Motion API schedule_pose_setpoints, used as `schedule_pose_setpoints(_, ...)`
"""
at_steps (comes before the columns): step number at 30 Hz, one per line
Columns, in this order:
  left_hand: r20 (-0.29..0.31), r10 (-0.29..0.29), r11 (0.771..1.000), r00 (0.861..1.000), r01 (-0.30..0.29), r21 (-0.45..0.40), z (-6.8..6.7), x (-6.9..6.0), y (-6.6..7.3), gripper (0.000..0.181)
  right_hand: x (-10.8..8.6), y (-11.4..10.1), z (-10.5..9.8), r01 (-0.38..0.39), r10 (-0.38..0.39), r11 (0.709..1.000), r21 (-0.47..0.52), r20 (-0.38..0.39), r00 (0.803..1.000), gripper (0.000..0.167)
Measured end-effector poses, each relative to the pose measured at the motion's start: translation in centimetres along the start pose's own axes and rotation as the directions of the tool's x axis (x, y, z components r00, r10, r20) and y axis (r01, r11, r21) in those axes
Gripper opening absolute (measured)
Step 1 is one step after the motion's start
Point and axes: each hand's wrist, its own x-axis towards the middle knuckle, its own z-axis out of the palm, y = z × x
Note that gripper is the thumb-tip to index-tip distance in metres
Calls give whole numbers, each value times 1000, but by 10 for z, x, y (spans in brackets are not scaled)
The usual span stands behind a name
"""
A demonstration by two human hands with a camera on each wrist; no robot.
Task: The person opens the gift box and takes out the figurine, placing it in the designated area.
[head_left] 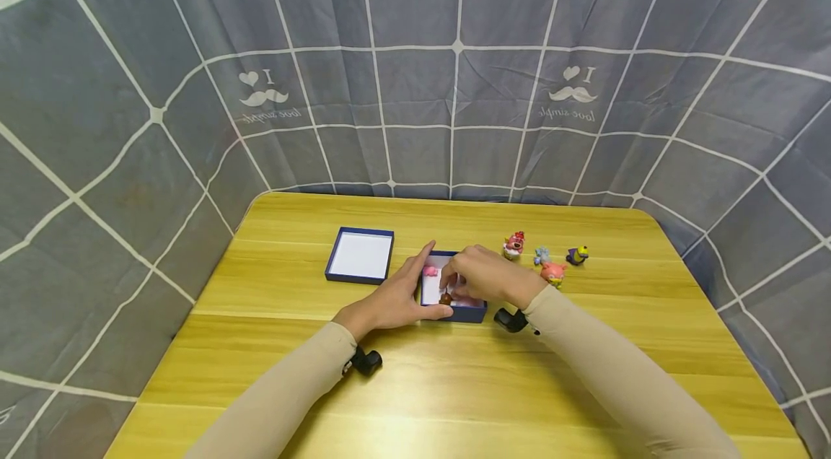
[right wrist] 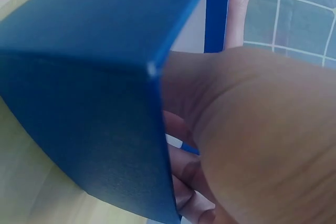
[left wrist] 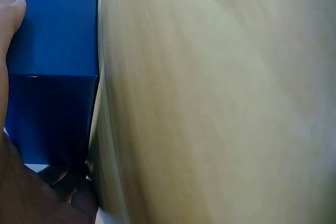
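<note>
A blue box (head_left: 469,314) with a white inside stands on the table. My left hand (head_left: 397,300) grips its left side, thumb at the front and fingers toward the back; the left wrist view shows the blue box (left wrist: 52,30) between thumb and fingers. My right hand (head_left: 483,275) reaches down into it, curled fingers at a small brown figure (head_left: 445,298), which they seem to pinch; the fingertips are partly hidden. A pink figure (head_left: 430,271) lies inside, at the back left. In the right wrist view, the box wall (right wrist: 84,124) hides part of my right hand (right wrist: 252,129).
A blue-rimmed lid (head_left: 359,255), white inside up, lies left of the box. Right of my right hand are a red figure (head_left: 513,245), a grey-blue figure (head_left: 542,255), a pink-orange figure (head_left: 553,273) and a dark figure with yellow (head_left: 576,255). A grey checked curtain (head_left: 415,84) surrounds the table (head_left: 415,401).
</note>
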Motion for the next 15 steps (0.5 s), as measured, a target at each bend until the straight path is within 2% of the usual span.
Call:
schedule_pose_setpoints(8, -2, 12, 1000, 1000, -12, 6, 0, 2, 0, 131, 0, 2, 2, -8, 8, 1000, -18, -7, 1000, 14)
schedule_pose_setpoints(15, -3, 7, 1000, 1000, -7, 4, 2, 3, -2, 132, -2, 4, 3, 5, -6, 1000, -14, -29, 1000, 13)
